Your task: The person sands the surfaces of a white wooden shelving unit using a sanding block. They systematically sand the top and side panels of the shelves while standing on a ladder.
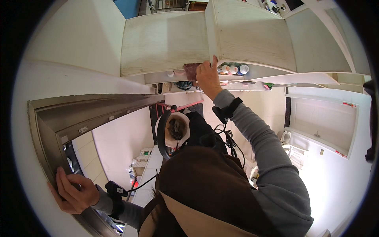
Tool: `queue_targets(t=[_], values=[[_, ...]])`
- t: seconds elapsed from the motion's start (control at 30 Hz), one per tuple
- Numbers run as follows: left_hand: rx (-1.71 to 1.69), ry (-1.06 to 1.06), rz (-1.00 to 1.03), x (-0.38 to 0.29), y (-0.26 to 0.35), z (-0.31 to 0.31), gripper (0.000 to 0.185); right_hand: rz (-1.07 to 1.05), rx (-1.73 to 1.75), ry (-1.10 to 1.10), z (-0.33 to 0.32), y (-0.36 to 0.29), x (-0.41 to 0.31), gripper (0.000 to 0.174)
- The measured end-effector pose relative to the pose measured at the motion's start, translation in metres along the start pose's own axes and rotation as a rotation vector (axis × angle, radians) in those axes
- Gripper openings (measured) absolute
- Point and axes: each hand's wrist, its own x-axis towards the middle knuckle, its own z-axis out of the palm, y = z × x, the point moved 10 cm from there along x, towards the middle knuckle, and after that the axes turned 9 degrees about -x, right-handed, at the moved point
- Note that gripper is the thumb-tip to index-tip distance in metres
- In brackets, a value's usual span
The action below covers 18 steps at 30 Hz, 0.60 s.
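My right hand [208, 77] grips a reddish-brown cloth [191, 71] at the front edge of a white wooden shelf [165, 44], beside an upright divider [212, 32]. One finger reaches up against the divider's edge. At lower left, my left hand [75, 191] rests against the brown frame of a doorway [47, 142], its fingers slightly bent with no object visible in them. Below the right arm and towards the left, a white bucket [157, 124] holds dark wet cloth or murky water; which one is unclear.
Several bottles with white caps [233, 70] stand on a lower shelf just right of my right hand. A pink metal ladder or rack [189, 104] is behind the bucket. Black cables [231, 139] hang by my right side. A white door [322, 115] is at the right.
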Motion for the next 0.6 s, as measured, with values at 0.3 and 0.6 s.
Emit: queue_targets(t=[0.3,0.6], values=[[0.013,-0.003,0.007,0.006,0.004,-0.001,0.018,0.142,0.280,0.212,-0.032,0.004,0.029,0.013],[-0.047,0.008,-0.043,0.001,0.000,-0.003,0.017,0.084,0.113,0.127,-0.012,-0.026,0.039,0.023]])
